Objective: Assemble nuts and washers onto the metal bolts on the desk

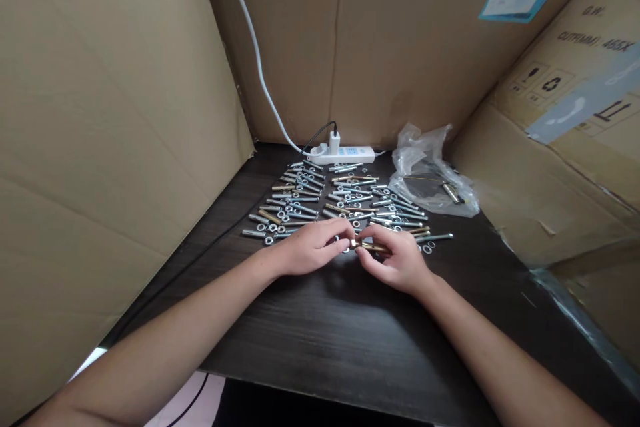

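Observation:
Both my hands meet over the dark table, just in front of rows of loose hardware. My left hand [315, 245] is closed, with thumb and index finger pinching a brass-coloured hex nut [353, 243]. My right hand [400, 259] is closed on a brass-coloured bolt [376, 248], which points rightward from the nut; its far end is partly hidden by the fingers. Whether the nut sits on the thread cannot be made out. Close behind the hands lie silver bolts [435, 237], washers [427, 249], metal sleeves [254, 233] and loose nuts [269, 240].
A white power strip [345, 155] with a plugged-in adapter stands behind the hardware. To its right a clear plastic bag [425, 173] holds metal parts. Cardboard walls [125, 113] enclose the table [325, 340] at left, back and right. A black cable [200, 250] runs along the left.

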Motion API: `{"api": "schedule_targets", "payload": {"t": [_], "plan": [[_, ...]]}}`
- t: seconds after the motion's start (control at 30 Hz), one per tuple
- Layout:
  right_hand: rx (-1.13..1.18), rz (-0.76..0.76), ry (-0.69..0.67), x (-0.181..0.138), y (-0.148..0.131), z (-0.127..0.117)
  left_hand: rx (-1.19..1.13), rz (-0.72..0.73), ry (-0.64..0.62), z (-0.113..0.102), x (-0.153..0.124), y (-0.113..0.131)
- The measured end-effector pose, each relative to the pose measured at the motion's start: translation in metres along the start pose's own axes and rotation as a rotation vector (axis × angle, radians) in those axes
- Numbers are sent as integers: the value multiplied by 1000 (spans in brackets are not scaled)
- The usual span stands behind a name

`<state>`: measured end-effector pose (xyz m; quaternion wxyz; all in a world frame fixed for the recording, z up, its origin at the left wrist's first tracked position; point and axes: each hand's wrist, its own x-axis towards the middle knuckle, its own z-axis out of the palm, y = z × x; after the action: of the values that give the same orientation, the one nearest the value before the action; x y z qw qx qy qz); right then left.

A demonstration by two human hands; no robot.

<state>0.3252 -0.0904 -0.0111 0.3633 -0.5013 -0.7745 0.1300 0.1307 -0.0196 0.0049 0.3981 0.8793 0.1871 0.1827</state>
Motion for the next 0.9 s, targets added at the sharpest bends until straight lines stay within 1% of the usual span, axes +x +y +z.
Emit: {"api": "schedule_targets", "payload": {"t": [0.2, 0.33, 0.4, 0.5, 0.57, 0.6, 0.67, 0.73, 0.9], "plan": [[-7, -27, -4, 0, -1, 0, -202, -107, -68, 4, 4, 0], [-3, -26, -11, -1, 0, 0, -200, -114, -114, 6, 5, -3], [2, -21, -6, 0, 0, 0, -139, -94, -101, 6, 4, -3], [5, -17, -4, 0, 1, 1, -43, -85, -4, 6, 2, -2], [3, -12, -3, -1, 1, 1, -31, -62, 58, 6, 0, -1], [3, -7, -4, -1, 2, 1, -41, -38, 67, 6, -1, 0], [3, 2, -7, -1, 2, 1, -60, 21, 55, 5, -1, 1], [2, 15, -17, -1, 3, 1, -68, 50, 35, 3, -1, 1], [7, 53, -49, -1, 4, 1, -155, -3, -20, 1, 1, -1]]}}
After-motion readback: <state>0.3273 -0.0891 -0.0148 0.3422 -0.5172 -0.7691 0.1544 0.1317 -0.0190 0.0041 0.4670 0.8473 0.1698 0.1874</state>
